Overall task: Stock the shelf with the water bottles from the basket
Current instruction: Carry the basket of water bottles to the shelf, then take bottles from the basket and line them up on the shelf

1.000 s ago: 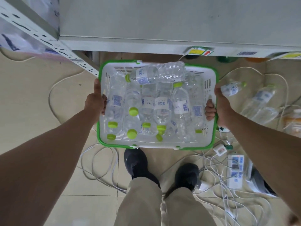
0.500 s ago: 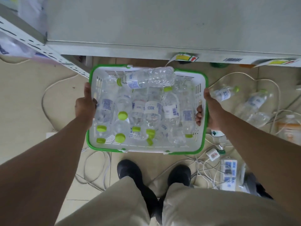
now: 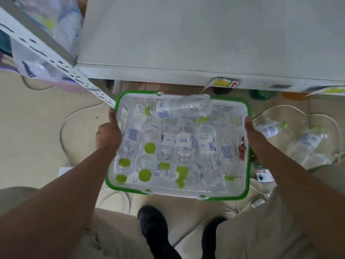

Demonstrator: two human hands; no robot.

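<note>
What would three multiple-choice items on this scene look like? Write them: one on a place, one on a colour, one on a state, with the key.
1. Where does the crosswise bottle lie?
A. on top of the other bottles, at the far end of the basket
B. on the floor beside the shoes
C. on the shelf

2. What colour is the basket's rim?
A. red
B. blue
C. green

3. How is the basket held?
A. by one hand alone
B. by the left hand and the right hand, one on each side
C. by no hand; it stands on the floor

Key:
1 A: it rests across the others by the far wall.
2 C: green edging runs round the white walls.
3 B: each hand grips one side wall.
</note>
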